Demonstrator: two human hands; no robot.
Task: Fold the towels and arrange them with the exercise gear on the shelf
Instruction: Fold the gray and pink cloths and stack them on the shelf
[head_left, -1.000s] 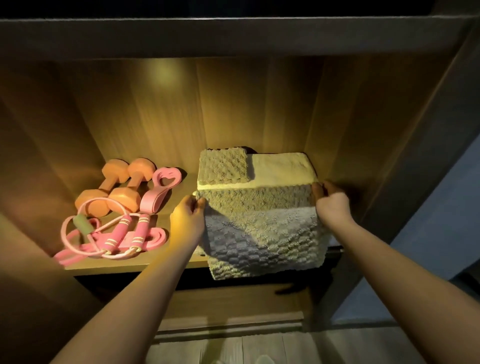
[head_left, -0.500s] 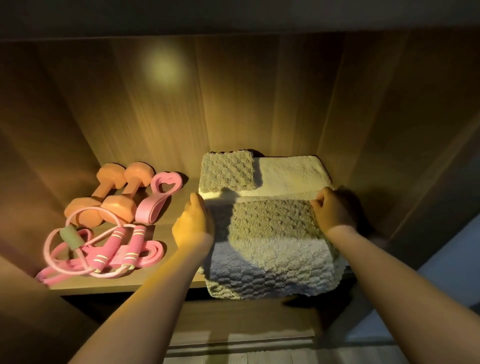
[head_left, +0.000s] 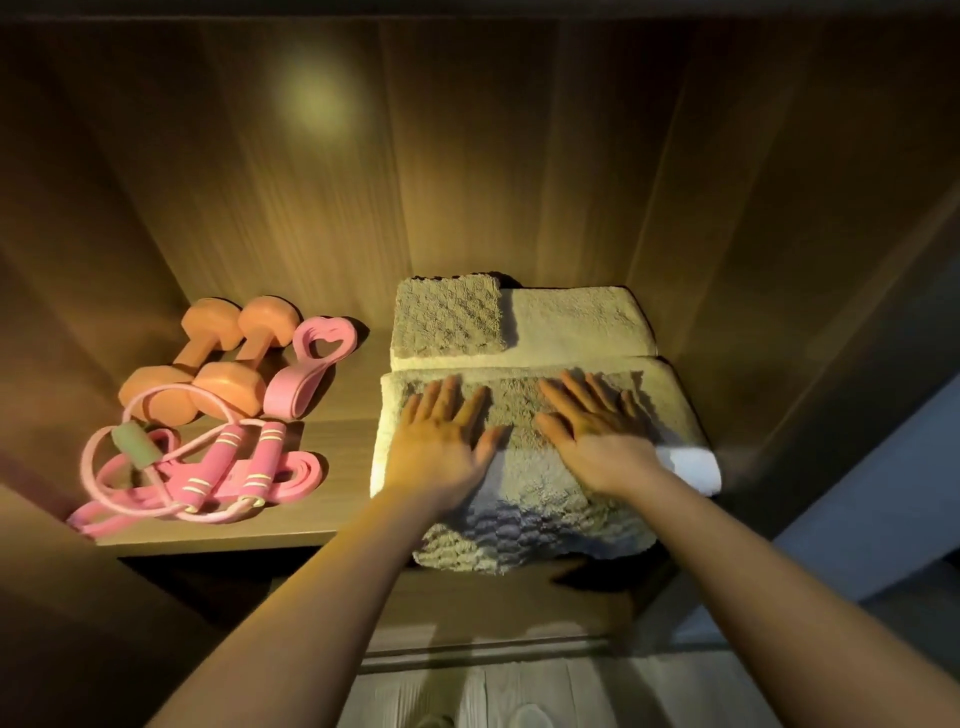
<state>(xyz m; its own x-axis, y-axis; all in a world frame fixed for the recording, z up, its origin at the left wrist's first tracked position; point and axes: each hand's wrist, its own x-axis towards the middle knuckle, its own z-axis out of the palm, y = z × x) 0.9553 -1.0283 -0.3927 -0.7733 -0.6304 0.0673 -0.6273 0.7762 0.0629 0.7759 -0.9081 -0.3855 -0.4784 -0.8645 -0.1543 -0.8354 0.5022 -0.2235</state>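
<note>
A folded grey waffle towel (head_left: 524, 512) lies on top of a white towel (head_left: 691, 470) on the right half of the wooden shelf (head_left: 332, 467), its front edge hanging over the shelf lip. My left hand (head_left: 441, 441) and my right hand (head_left: 597, 436) both press flat on it, fingers spread. Behind them a small grey folded towel (head_left: 447, 319) rests on a second white towel (head_left: 576, 322). On the left lie two orange dumbbells (head_left: 208, 364), a pink resistance band (head_left: 311, 364) and a pink jump rope (head_left: 208, 467).
The shelf compartment has wooden side walls (head_left: 779, 234) close to the towels on the right and a back panel (head_left: 467, 156) just behind them. A lower shelf (head_left: 493, 613) shows beneath, with pale floor (head_left: 519, 696) below.
Both hands let go of the grey towel's sides and now lie flat on its top. The towel stack sits further onto the shelf, and the camera has come closer.
</note>
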